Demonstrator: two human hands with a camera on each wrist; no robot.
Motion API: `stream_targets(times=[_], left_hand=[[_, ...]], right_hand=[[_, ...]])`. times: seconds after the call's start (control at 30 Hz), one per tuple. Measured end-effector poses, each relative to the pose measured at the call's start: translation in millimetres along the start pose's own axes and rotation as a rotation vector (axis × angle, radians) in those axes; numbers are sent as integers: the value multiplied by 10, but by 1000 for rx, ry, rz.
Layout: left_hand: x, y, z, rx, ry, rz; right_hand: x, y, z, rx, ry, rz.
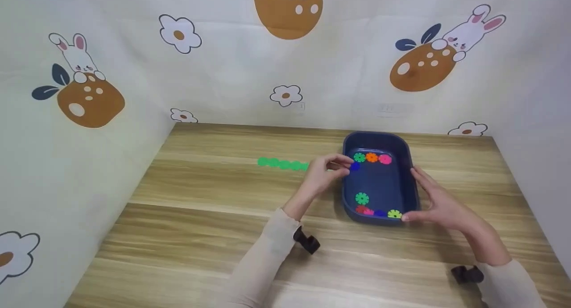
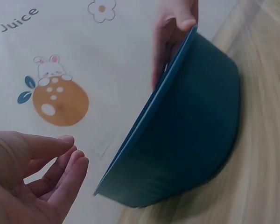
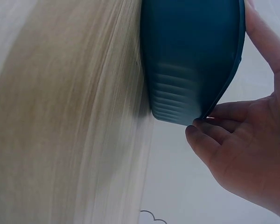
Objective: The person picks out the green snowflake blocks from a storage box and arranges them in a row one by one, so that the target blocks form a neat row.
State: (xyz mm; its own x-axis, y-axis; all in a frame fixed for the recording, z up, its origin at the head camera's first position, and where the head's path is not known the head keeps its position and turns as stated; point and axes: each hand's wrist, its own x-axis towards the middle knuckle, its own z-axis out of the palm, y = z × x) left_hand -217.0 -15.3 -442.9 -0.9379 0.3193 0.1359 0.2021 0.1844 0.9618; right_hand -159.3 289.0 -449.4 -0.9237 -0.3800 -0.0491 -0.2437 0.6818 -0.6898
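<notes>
A dark blue plastic basin (image 1: 374, 178) stands on the table, with several small flower-shaped discs inside along its far and near ends. My left hand (image 1: 323, 172) is at the basin's left rim, thumb and fingers bent toward each other. Just beyond its fingertips is a blue disc (image 1: 355, 166). The left wrist view shows nothing between those fingers (image 2: 67, 161). With my right hand (image 1: 439, 205) I hold the basin's right side, thumb at the near corner and fingers farther along the rim. A row of green discs (image 1: 284, 164) lies left of the basin, partly hidden behind my left hand.
The wood-grain table (image 1: 200, 236) reaches to a pale patterned cloth (image 1: 232, 76) hung at the back and sides. Each wrist carries a black camera mount (image 1: 307, 241). In the basin, a green disc (image 1: 362, 198) lies near several others at the near end.
</notes>
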Motion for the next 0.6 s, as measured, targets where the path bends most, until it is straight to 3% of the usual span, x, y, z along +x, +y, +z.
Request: stream_targets(times=[0.37,0.47,0.6], left_hand=[[-3,131,397,-16,-193,17],[12,142,502,9,-239,-22],[16,121,632,111,-271,-84]], right_hand=[[3,-26,-10,0,-15,27],[-3,-33,-13,-3,-18,37],[-2,-41,-9,-9,-22,47]])
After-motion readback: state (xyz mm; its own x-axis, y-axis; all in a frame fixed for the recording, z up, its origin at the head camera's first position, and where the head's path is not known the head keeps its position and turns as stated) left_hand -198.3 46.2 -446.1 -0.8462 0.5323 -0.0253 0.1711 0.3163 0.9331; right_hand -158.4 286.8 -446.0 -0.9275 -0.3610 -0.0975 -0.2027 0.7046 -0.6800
